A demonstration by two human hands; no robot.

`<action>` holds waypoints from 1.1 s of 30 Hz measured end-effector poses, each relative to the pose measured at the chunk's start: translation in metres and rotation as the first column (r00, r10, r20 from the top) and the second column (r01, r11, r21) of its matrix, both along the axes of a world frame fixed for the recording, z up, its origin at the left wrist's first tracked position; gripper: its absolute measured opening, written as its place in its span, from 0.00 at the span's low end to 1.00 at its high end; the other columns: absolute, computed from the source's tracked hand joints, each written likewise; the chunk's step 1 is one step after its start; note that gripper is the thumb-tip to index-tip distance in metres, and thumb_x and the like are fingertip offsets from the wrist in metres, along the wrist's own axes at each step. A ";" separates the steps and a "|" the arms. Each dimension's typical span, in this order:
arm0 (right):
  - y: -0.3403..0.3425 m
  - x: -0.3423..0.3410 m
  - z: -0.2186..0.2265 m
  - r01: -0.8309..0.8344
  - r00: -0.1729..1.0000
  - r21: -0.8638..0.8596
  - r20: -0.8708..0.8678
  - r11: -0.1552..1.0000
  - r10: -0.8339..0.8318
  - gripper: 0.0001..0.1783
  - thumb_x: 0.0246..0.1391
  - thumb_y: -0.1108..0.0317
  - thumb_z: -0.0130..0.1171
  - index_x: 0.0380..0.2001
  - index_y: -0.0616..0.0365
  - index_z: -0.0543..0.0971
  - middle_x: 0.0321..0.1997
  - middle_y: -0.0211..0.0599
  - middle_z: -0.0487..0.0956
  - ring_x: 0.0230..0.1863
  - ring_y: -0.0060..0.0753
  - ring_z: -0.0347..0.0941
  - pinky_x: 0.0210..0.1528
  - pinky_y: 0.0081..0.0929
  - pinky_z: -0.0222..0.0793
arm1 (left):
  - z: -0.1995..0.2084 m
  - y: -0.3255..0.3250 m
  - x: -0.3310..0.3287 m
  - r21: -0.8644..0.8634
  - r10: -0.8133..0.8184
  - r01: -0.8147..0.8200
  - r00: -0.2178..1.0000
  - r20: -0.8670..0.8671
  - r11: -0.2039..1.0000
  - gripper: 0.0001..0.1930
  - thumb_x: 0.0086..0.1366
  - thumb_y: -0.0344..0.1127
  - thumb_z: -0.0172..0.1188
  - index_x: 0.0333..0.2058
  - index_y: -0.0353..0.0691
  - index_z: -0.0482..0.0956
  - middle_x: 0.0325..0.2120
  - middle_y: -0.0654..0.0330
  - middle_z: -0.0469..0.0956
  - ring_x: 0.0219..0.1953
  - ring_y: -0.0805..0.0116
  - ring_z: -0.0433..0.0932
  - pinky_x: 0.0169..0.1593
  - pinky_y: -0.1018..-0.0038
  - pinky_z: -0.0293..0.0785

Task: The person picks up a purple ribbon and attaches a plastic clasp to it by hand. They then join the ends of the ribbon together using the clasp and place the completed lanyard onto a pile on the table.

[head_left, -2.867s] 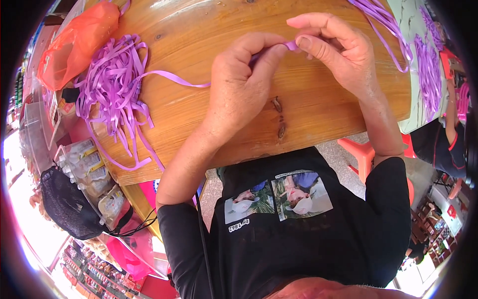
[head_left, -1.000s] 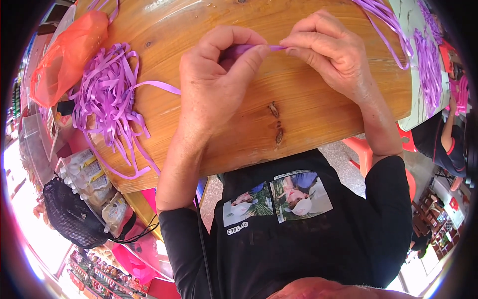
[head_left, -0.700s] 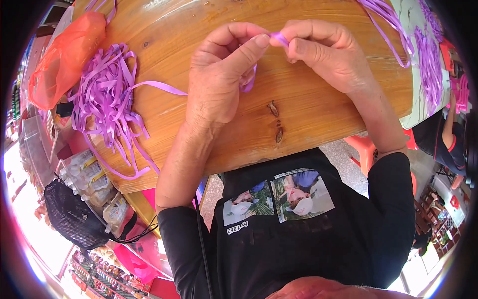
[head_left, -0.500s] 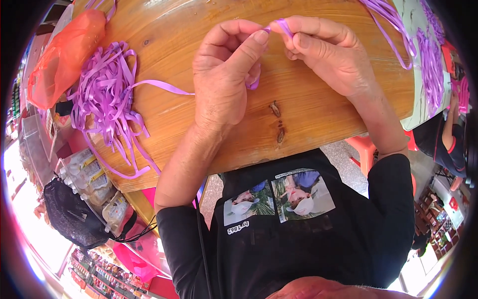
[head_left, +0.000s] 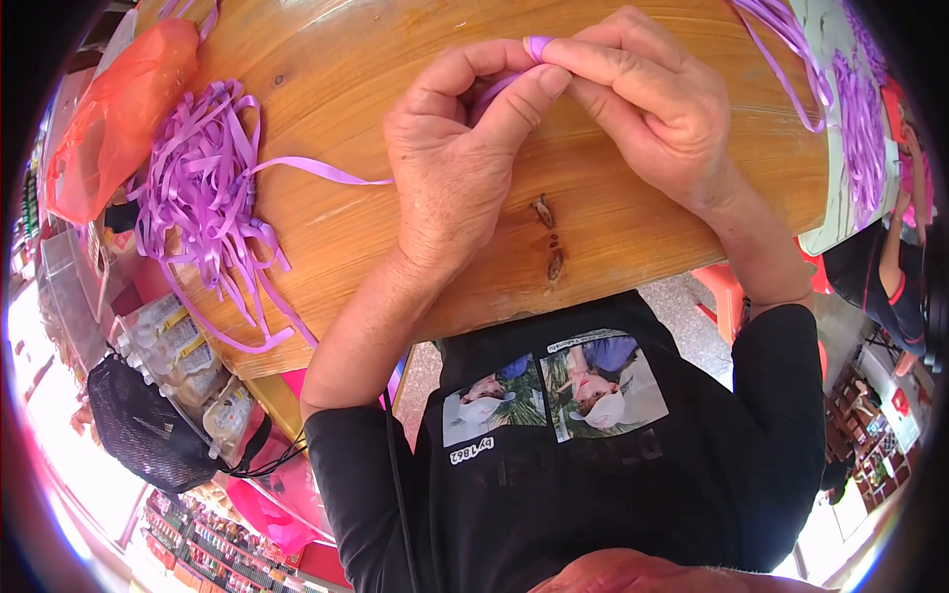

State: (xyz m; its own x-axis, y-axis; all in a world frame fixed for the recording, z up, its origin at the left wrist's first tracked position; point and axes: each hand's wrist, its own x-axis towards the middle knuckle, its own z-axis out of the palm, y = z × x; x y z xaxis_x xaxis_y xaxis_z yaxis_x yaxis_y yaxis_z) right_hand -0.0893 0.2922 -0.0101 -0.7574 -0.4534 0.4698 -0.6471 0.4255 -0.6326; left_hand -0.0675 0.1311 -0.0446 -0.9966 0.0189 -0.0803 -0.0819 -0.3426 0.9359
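Observation:
Above the wooden table (head_left: pixel 395 267), my left hand (head_left: pixel 450 148) pinches a purple ribbon (head_left: pixel 537 47) between thumb and forefinger. My right hand (head_left: pixel 657 109) meets it fingertip to fingertip and grips the same ribbon, which shows as a small loop where the fingers come together. Part of the ribbon is hidden inside my left palm. From behind that hand a flat length runs left to a tangled heap of purple ribbon (head_left: pixel 203 188) on the table's left side.
An orange-red plastic bag (head_left: pixel 124 119) lies beside the heap. More purple ribbons (head_left: pixel 858 128) hang over a white tabletop (head_left: pixel 825 232) at the right. A black mesh bag (head_left: pixel 148 425) and packets in a clear box sit lower left. Another person's arm (head_left: pixel 893 259) shows far right.
My right hand has turned, its fingers now pointing left against my left thumb and forefinger. The ribbon loop has shifted slightly left, and less ribbon shows below my left hand.

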 end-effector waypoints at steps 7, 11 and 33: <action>-0.011 -0.004 -0.007 -0.105 0.992 -0.335 -0.107 0.936 0.073 0.10 0.46 0.77 0.58 0.35 0.59 0.76 0.33 0.39 0.76 0.34 0.38 0.73 0.36 0.25 0.69 | 0.000 -0.004 0.003 -0.074 0.006 -0.010 0.998 -0.055 0.997 0.04 0.55 0.25 0.62 0.30 0.35 0.78 0.25 0.69 0.75 0.26 0.86 0.68 0.29 0.89 0.64; -0.004 0.004 0.015 0.098 0.794 -0.186 0.607 0.978 0.036 0.10 0.49 0.74 0.57 0.37 0.58 0.75 0.36 0.40 0.76 0.39 0.35 0.73 0.43 0.26 0.68 | 0.004 -0.007 0.005 -0.031 -0.039 0.038 0.999 -0.021 0.999 0.04 0.56 0.25 0.61 0.31 0.34 0.78 0.26 0.68 0.75 0.28 0.85 0.69 0.30 0.88 0.64; 0.009 0.001 0.014 -0.098 0.954 0.227 -0.257 0.969 0.157 0.17 0.38 0.75 0.57 0.37 0.63 0.77 0.33 0.36 0.76 0.32 0.34 0.71 0.33 0.27 0.63 | 0.005 -0.008 -0.001 -0.086 -0.115 0.135 0.972 0.205 0.987 0.09 0.55 0.31 0.63 0.33 0.32 0.77 0.21 0.70 0.72 0.21 0.86 0.64 0.23 0.89 0.58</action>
State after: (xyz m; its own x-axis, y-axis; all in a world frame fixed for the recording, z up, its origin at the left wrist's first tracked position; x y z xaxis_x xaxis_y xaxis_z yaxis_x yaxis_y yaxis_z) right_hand -0.0879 0.3015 0.0040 -0.5441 -0.6482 0.5327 -0.8389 0.4319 -0.3313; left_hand -0.0682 0.1227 -0.0394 -0.9507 0.1240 -0.2842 -0.3059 -0.2247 0.9252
